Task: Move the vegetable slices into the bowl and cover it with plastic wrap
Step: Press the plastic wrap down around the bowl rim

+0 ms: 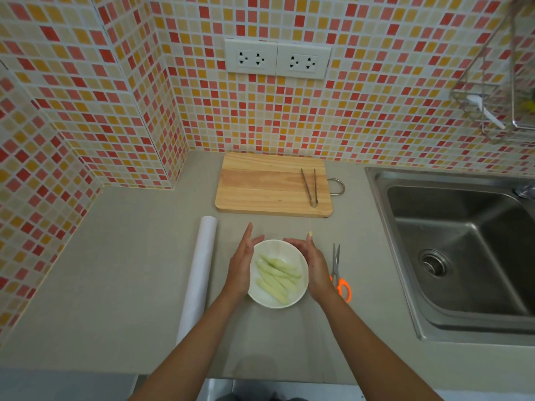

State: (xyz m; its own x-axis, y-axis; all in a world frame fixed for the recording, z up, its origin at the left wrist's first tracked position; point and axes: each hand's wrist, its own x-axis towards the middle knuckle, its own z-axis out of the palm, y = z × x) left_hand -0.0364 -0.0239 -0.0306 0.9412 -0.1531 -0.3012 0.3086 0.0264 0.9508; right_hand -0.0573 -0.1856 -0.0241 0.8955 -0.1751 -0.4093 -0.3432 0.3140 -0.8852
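Observation:
A white bowl point(292, 254) stands on the grey counter and holds several pale green vegetable slices point(276, 277). My left hand point(241, 263) is at the bowl's left side with straight fingers pointing away from me. My right hand point(312, 261) is at the bowl's right side, its fingers bent a little over the far rim. Whether plastic wrap lies over the bowl I cannot tell. A white roll of plastic wrap point(198, 273) lies on the counter to the left of my left hand.
A wooden cutting board point(260, 185) with metal tongs point(309, 186) on it lies behind the bowl. Orange-handled scissors point(338, 274) lie right of my right hand. A steel sink point(460, 247) fills the right side. Tiled walls close the back and left.

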